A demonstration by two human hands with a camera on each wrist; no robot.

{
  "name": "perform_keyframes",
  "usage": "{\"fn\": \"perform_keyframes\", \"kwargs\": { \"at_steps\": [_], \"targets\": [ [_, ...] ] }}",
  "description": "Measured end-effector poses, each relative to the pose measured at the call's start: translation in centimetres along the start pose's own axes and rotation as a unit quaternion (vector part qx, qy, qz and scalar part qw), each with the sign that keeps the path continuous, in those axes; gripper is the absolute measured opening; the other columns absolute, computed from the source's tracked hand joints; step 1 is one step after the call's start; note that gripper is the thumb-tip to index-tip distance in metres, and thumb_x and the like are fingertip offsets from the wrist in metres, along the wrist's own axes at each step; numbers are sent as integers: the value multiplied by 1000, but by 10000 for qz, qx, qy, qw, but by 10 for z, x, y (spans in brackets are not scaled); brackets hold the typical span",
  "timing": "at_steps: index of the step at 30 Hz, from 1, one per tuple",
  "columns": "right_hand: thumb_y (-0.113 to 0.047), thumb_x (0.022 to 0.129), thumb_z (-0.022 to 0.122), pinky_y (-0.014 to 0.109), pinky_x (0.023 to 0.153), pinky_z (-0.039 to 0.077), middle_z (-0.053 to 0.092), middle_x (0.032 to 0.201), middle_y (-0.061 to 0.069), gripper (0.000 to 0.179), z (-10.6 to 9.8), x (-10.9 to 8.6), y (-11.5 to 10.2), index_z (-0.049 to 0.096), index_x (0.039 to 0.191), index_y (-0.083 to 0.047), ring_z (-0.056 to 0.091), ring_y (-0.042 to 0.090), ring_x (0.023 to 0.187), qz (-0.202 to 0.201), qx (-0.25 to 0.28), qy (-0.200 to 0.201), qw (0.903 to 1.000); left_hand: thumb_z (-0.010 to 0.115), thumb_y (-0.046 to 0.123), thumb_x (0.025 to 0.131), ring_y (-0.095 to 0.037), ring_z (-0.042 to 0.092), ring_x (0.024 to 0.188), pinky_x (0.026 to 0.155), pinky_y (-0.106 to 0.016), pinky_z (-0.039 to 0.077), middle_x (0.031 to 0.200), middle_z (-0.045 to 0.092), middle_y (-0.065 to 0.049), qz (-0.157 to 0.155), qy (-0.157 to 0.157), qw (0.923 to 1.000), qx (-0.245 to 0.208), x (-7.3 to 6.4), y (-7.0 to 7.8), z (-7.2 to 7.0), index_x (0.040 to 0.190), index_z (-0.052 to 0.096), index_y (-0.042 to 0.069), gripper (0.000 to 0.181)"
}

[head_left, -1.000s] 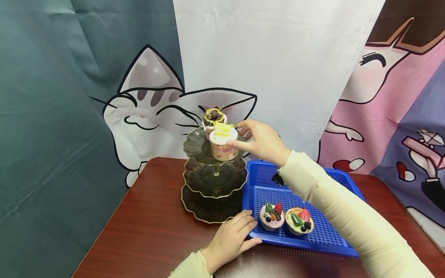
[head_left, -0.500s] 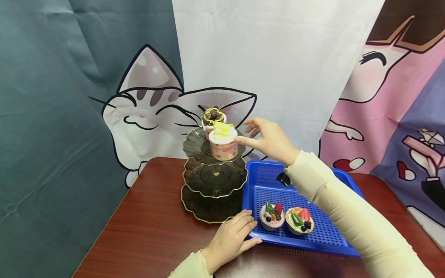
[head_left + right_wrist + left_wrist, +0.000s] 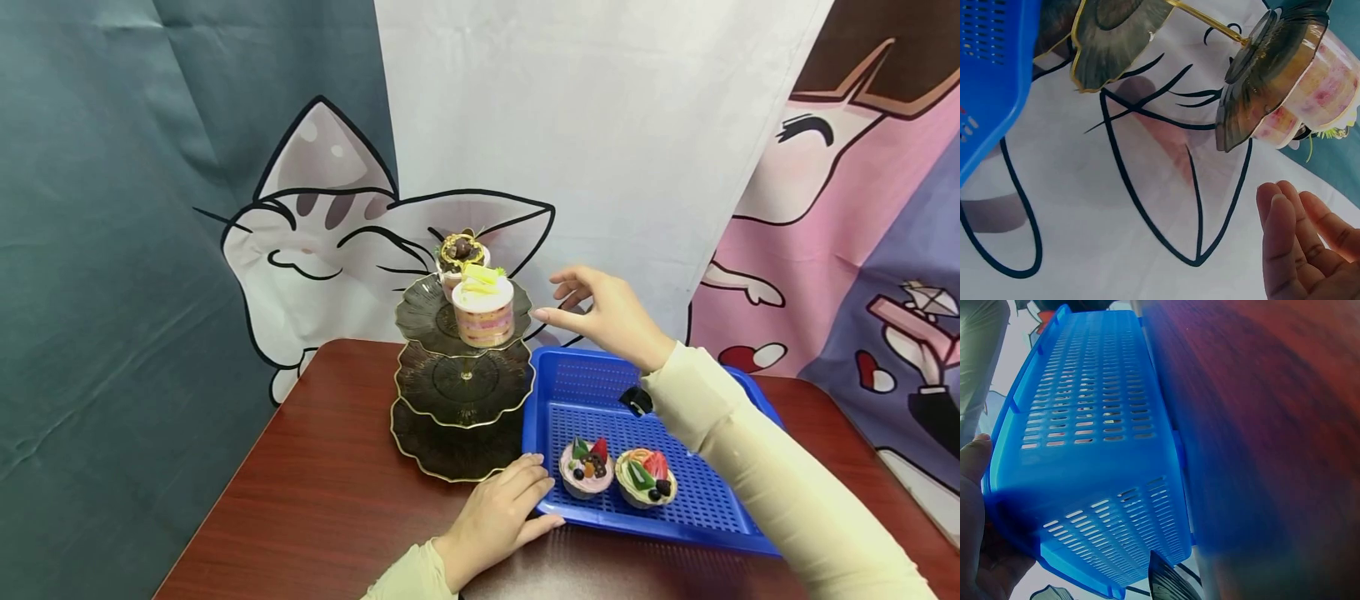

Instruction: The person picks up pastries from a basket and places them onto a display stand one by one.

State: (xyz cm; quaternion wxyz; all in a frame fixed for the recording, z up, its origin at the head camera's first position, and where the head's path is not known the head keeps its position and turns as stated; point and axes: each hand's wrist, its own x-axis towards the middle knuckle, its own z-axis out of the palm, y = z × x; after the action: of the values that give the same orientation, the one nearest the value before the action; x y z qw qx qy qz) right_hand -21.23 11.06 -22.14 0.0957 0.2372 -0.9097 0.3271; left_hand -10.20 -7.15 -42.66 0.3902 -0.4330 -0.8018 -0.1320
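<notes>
My right hand (image 3: 611,317) hovers in the air with loosely bent fingers, holding nothing, just right of a dessert cup (image 3: 484,315). That clear cup shows pink and cream layers under a white top with yellow slices. It stands on the top tier of a three-tier cake stand (image 3: 467,375), dark with gold edges. Behind it on the same tier is a chocolate-topped dessert cup (image 3: 461,252), partly hidden. My left hand (image 3: 497,517) rests over the near left corner of a blue plastic basket (image 3: 652,533), its thumb along the near rim.
Inside the basket sit a pink-cream cupcake (image 3: 586,468) and a fruit-topped cupcake (image 3: 646,478). A small black object (image 3: 637,402) shows by the right sleeve. The brown wooden table (image 3: 300,467) meets a printed cartoon backdrop (image 3: 600,150) at the back.
My right hand has let go of the layered dessert cup and drawn away to the right and slightly down. The cup stays on the top tier. My left hand has not moved.
</notes>
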Motion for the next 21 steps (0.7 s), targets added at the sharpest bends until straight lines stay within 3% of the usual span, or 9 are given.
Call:
{"fn": "perform_keyframes", "kwargs": {
  "at_steps": [21],
  "targets": [
    [-46, 85, 69, 34, 79, 50, 68, 106, 6, 50, 11, -33, 44, 59, 122, -14, 64, 18, 95, 294, -38, -264, 9992, 70, 43, 85, -16, 61, 115, 105, -26, 47, 101, 68, 0, 13, -49, 10000, -8, -1, 0, 0, 101, 70, 11, 36]
  ]
}}
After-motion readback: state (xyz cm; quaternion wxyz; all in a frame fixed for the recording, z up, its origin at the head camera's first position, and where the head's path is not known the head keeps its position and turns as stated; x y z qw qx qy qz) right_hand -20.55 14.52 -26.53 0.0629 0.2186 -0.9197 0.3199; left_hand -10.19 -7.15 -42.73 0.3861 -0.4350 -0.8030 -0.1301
